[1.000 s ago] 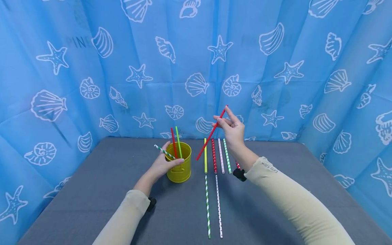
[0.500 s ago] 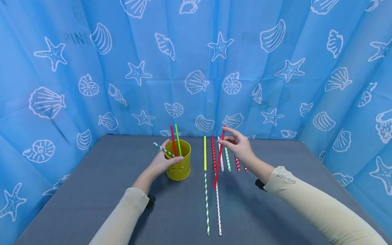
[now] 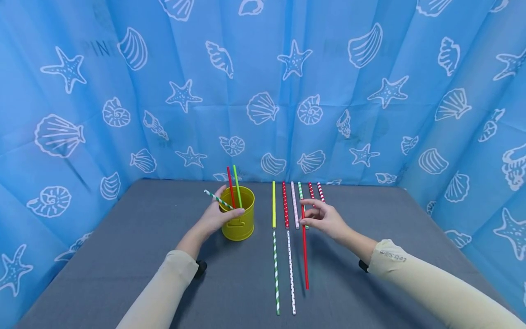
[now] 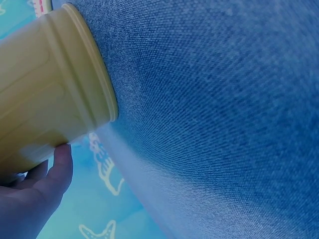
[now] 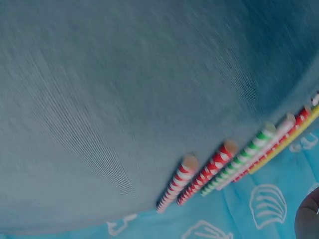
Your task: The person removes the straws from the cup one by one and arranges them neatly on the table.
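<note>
Above table (image 3: 139, 246), right hand (image 3: 328, 222) pinching red straw (image 3: 305, 258)

Near its wrist end, the beige right sleeve (image 3: 435, 283) bore small dark lettering (image 3: 393, 256) that seemed to read "Lets Slim", while faint capitals (image 3: 97, 48) spelling "PIN" stood at the upper left of the blue seashell-print curtain (image 3: 263, 82).

Right fingers (image 3: 313, 202) in a pinch

Blue seashell-print curtain (image 3: 222, 114), grey cloth-covered table (image 3: 139, 251)
</note>
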Available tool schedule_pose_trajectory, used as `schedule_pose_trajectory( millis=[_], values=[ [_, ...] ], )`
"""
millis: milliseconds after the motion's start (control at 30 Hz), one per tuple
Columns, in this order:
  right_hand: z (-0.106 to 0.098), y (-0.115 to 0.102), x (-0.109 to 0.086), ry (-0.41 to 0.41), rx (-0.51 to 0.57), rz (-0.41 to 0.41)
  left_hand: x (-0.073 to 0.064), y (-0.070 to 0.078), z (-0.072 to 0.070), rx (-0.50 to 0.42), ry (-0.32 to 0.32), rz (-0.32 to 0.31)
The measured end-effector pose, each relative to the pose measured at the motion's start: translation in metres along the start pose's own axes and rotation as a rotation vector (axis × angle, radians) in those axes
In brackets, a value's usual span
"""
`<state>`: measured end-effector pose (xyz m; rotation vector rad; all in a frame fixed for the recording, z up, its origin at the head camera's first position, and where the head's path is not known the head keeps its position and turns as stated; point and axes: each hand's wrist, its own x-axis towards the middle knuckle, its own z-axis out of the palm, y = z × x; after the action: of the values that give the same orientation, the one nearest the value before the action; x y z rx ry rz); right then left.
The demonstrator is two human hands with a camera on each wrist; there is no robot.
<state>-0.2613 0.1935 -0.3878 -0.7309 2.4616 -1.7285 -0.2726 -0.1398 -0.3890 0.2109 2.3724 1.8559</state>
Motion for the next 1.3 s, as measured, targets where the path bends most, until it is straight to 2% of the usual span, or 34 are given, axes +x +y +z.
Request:
schedule_pose_trajectory(
  millis=[367, 533, 600, 733, 800, 1000, 1200, 1300],
  values=[
    [0.003, 0.021, -0.012, -0.076, 0.016, 0.052, 0.001, 0.003, 0.002, 0.008, -0.005, 0.004],
    [0.005, 0.025, -0.014, -0.114, -0.037, 0.115, 0.002, 0.003, 0.002, 0.005, -0.007, 0.0],
    [0.006, 0.025, -0.014, -0.127, -0.062, 0.151, 0.001, 0.006, 0.002, -0.005, -0.015, -0.004],
    [0.008, 0.026, -0.014, -0.155, -0.075, 0.205, -0.006, 0.019, 0.003, -0.027, -0.035, -0.026],
    [0.009, 0.026, -0.014, -0.179, -0.083, 0.214, -0.007, 0.019, 0.003, -0.024, -0.032, -0.02],
    [0.013, 0.028, -0.016, -0.258, -0.124, 0.223, 0.0, 0.003, 0.004, 0.009, -0.007, 0.0],
    [0.021, 0.029, -0.017, -0.271, -0.22, 0.177, 0.0, -0.001, 0.002, 0.007, -0.012, -0.013],
    [0.022, 0.03, -0.016, -0.264, -0.241, 0.166, -0.002, 0.003, 0.001, -0.003, -0.019, -0.019]
  ],
)
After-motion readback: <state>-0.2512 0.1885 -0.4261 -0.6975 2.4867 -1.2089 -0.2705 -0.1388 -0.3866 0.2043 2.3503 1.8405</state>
